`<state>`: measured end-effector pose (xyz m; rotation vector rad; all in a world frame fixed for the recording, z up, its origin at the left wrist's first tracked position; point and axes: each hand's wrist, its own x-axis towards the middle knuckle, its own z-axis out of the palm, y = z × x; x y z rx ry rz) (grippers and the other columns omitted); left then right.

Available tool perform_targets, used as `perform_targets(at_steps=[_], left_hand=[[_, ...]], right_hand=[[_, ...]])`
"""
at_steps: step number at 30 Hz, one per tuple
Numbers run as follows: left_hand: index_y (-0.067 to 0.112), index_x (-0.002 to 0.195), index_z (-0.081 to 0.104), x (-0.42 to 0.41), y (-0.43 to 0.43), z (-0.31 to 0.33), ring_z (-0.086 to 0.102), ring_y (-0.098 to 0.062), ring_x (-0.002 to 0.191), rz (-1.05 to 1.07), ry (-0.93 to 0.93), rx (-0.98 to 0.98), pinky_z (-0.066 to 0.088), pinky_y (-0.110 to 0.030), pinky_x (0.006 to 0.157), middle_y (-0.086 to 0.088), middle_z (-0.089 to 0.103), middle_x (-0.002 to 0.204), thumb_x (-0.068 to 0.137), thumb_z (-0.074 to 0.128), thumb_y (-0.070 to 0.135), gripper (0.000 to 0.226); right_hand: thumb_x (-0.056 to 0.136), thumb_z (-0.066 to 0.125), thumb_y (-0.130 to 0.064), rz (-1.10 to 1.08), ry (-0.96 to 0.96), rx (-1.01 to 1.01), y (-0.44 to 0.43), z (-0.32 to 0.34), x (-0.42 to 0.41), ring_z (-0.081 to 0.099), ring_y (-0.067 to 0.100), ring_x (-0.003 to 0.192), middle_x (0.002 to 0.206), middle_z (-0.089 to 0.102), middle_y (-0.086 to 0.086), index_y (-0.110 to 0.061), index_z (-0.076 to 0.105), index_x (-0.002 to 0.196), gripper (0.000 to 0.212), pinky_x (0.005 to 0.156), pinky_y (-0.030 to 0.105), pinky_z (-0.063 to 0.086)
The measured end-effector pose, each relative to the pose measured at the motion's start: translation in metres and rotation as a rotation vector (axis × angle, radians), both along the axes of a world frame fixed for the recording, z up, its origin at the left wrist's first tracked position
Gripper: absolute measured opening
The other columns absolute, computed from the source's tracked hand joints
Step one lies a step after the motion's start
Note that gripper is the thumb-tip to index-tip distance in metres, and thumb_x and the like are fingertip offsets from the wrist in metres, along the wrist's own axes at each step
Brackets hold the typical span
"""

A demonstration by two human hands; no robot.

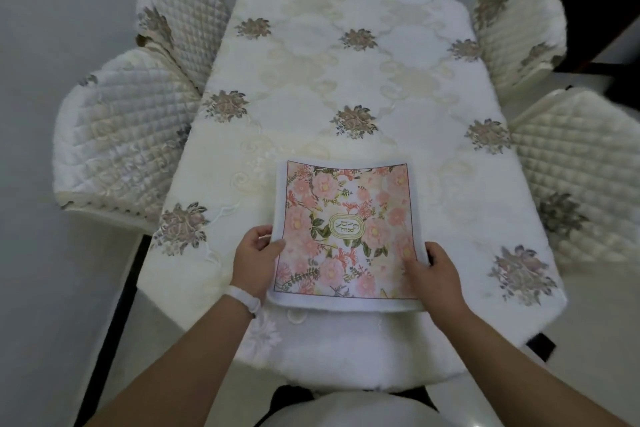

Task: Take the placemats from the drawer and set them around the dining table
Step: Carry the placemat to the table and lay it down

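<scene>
A: Entry, hands first. Left hand (258, 253) pinches the left edge of the placemat (346, 229), thumb on top and fingers tucked under. Right hand (436, 274) grips the right edge near the lower corner, fingers curled onto the printed face. Neither hand is free.

B: Noted. White wristband (244, 300) on the left wrist. Where does the placemat sit?

A: At the near end of the bench (346, 80), roughly centred across it, pink floral print up, over the cream embroidered tablecloth (284, 135). Its near edge shows a thick white band with a shadow below. Cannot tell if it is one padded mat or several stacked, nor if it lies flat or is held just off the cloth.

B: Outward: quilted chairs (121, 149) on both long sides, one more at the far end.

A: Judgement: this place is being set, and the other places are not yet done. To do it well:
- Keep both hands level and lower the mat evenly.
- Square the near edge parallel to the bench edge, just inside it.
- Let go only once it lies flat, then smooth outward so the tablecloth does not ruck.

B: If it proves a stack, leave the bottom one and lift the rest together.
</scene>
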<state>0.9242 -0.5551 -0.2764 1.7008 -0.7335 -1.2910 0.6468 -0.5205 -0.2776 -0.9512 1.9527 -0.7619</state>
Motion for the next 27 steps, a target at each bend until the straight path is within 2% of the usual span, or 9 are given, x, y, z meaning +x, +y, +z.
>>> perform_targets(at_steps=[5,11,15,17,19,21,24,27], left_hand=[[0.021,0.090,0.060,0.008,-0.004,-0.014,0.064,-0.021,0.080,-0.067,-0.033,0.028,0.052,-0.034,0.077,-0.004,0.068,0.088,0.086,0.065,0.001,0.021],[0.020,0.089,0.058,0.013,-0.001,-0.028,0.062,-0.017,0.079,-0.151,-0.058,0.046,0.048,-0.027,0.076,-0.002,0.065,0.086,0.086,0.065,0.000,0.022],[0.018,0.094,0.058,0.022,-0.002,-0.043,0.065,-0.026,0.089,-0.201,-0.087,0.146,0.051,-0.040,0.088,-0.008,0.067,0.095,0.085,0.068,0.006,0.018],[0.019,0.095,0.059,0.026,-0.002,-0.052,0.066,-0.030,0.093,-0.227,-0.108,0.198,0.052,-0.048,0.091,-0.011,0.068,0.101,0.084,0.070,0.010,0.018],[0.016,0.099,0.059,0.028,-0.002,-0.059,0.067,-0.031,0.092,-0.254,-0.141,0.235,0.053,-0.050,0.090,-0.011,0.068,0.102,0.084,0.070,0.013,0.019],[0.014,0.103,0.058,0.028,-0.003,-0.062,0.067,-0.030,0.092,-0.268,-0.162,0.249,0.053,-0.049,0.090,-0.012,0.067,0.104,0.085,0.070,0.013,0.022],[0.012,0.106,0.055,0.027,-0.002,-0.058,0.065,-0.029,0.092,-0.278,-0.203,0.229,0.053,-0.043,0.087,-0.012,0.066,0.105,0.086,0.069,0.012,0.024],[0.011,0.121,0.047,0.026,0.003,-0.051,0.060,-0.019,0.083,-0.335,-0.282,0.158,0.046,-0.030,0.074,-0.011,0.060,0.108,0.087,0.065,0.008,0.038]], right_hand=[[0.093,0.060,-0.030,-0.085,0.037,0.027,0.024,-0.007,0.016,0.063,0.019,0.077,0.087,0.066,0.000,-0.027,0.058,0.090,0.005,0.062,0.032,0.050],[0.093,0.062,-0.034,-0.149,0.030,0.059,0.038,-0.021,0.021,0.064,0.020,0.076,0.085,0.067,0.001,-0.024,0.058,0.090,0.011,0.061,0.032,0.050],[0.092,0.061,-0.031,-0.157,0.033,0.105,0.040,-0.034,0.020,0.064,0.028,0.075,0.086,0.067,0.009,-0.019,0.057,0.091,0.013,0.060,0.033,0.048],[0.092,0.060,-0.029,-0.151,0.052,0.120,0.038,-0.038,0.018,0.060,0.023,0.068,0.086,0.067,0.010,-0.016,0.056,0.090,0.014,0.056,0.030,0.046],[0.091,0.060,-0.028,-0.146,0.081,0.129,0.035,-0.038,0.015,0.059,0.019,0.067,0.085,0.067,0.009,-0.015,0.056,0.090,0.014,0.055,0.028,0.044],[0.091,0.061,-0.033,-0.138,0.099,0.138,0.033,-0.038,0.011,0.062,0.018,0.070,0.086,0.068,0.006,-0.017,0.057,0.091,0.017,0.056,0.028,0.045],[0.091,0.062,-0.036,-0.123,0.106,0.156,0.034,-0.039,0.008,0.067,0.020,0.073,0.086,0.069,0.004,-0.015,0.057,0.098,0.023,0.064,0.036,0.054],[0.091,0.064,-0.030,-0.080,0.136,0.149,0.034,-0.041,0.005,0.069,0.017,0.075,0.097,0.065,0.000,-0.015,0.050,0.123,0.038,0.065,0.034,0.055]])
